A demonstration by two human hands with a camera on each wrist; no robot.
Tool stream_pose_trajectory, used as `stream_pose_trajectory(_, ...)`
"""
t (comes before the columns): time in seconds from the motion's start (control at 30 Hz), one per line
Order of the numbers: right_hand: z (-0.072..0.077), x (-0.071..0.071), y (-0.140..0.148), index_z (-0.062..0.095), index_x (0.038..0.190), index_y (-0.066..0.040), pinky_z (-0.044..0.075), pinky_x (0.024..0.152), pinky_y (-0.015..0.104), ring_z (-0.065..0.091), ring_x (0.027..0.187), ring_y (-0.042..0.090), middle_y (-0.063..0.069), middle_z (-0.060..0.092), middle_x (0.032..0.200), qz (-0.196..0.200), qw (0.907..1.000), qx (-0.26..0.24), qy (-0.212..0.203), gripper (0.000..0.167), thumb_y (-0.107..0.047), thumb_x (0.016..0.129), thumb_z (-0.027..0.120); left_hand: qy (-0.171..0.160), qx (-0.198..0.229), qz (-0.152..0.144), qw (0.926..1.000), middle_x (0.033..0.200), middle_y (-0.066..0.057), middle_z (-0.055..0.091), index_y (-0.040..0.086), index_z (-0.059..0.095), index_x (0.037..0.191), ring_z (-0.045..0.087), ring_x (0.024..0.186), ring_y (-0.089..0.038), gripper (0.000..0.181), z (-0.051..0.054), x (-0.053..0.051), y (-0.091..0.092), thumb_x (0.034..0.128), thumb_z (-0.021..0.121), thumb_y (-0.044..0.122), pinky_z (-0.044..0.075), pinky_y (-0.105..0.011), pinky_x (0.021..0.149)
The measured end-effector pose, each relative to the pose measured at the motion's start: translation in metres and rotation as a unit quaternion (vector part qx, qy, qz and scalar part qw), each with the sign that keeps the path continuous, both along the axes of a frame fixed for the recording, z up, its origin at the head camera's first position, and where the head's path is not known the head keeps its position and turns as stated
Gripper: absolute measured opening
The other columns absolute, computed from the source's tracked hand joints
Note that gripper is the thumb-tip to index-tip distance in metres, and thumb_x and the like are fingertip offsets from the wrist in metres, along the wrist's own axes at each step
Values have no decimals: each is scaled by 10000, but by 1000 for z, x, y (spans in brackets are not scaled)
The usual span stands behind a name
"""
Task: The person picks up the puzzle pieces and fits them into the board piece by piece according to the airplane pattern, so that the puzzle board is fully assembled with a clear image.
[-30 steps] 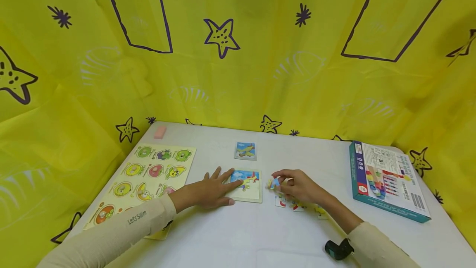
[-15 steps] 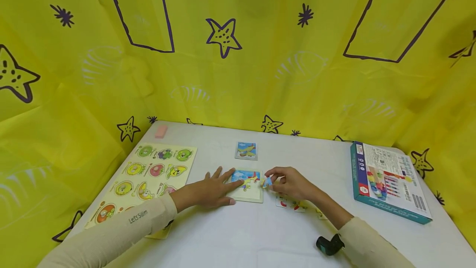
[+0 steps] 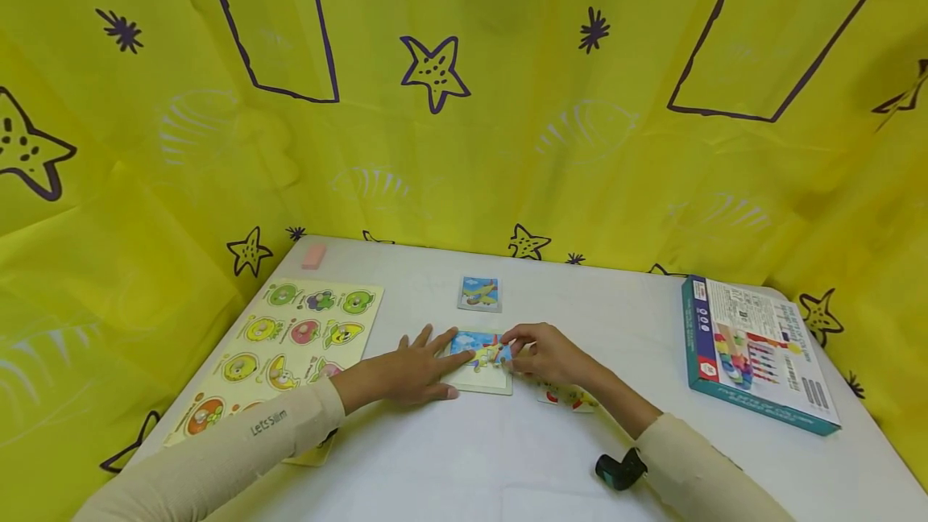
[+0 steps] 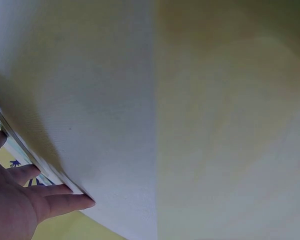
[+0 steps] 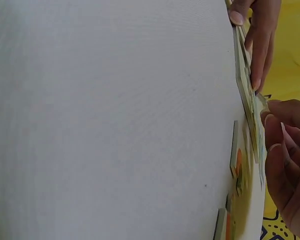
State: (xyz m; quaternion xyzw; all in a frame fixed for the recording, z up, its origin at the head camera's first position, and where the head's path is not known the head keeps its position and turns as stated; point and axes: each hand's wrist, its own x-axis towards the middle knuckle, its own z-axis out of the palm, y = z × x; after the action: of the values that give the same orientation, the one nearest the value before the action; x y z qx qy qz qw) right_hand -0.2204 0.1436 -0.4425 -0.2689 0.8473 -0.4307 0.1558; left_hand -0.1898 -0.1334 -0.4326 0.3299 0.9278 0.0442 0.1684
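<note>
We see that the right hand pinches a puzzle piece between thumb and fingers, at the right side of the board; to the left of this grip, the left hand rests on the board, fingers spread. We judge the piece light, thin and stiff, best held by its edges.

Left sleeve long, cream-beige, fairly close-fitting; dark lettering along the forearm, roughly "LetsSlim", and a dark sliver under the wrist end. Right sleeve matches, lightly creased, a black, bent, rounded unit at its edge. Left hand, right hand bare.
</note>
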Motion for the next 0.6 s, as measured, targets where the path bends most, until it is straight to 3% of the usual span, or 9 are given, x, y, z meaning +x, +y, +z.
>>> stream_pose_trajectory(0.23, -1, 0, -10, 706, 1124, -16, 422, 551, 202, 524, 633, 90, -3, 653, 812, -49, 9991, 327, 246, 291, -90, 853, 783, 30, 19, -26, 10000, 1682, -141, 163, 310, 303, 1588, 195, 1475, -555, 647, 0, 0, 0, 1015, 460, 569, 313, -722, 1077)
stream_pose_trajectory(0.47, 3, 0, -14, 729, 1083, -50, 432, 706, 224, 537, 758, 100, -56, 642, 770, -107, 9960, 720, 512, 259, -110, 840, 797, 103, -21, -60, 9999, 1681, -143, 167, 313, 298, 1589, 208, 1469, -559, 648, -3, -1, -1, 1017, 448, 578, 327, -715, 1072)
stream_pose_trajectory(0.6, 3, -1, -14, 741, 1089, -68, 433, 726, 246, 538, 799, 114, -59, 637, 772, -205, 9948, 858, 507, 256, -126, 846, 797, 96, -44, -52, 9999, 1683, -136, 163, 322, 289, 1591, 206, 1472, -555, 654, -4, -2, -1, 1014, 444, 588, 325, -714, 1075)
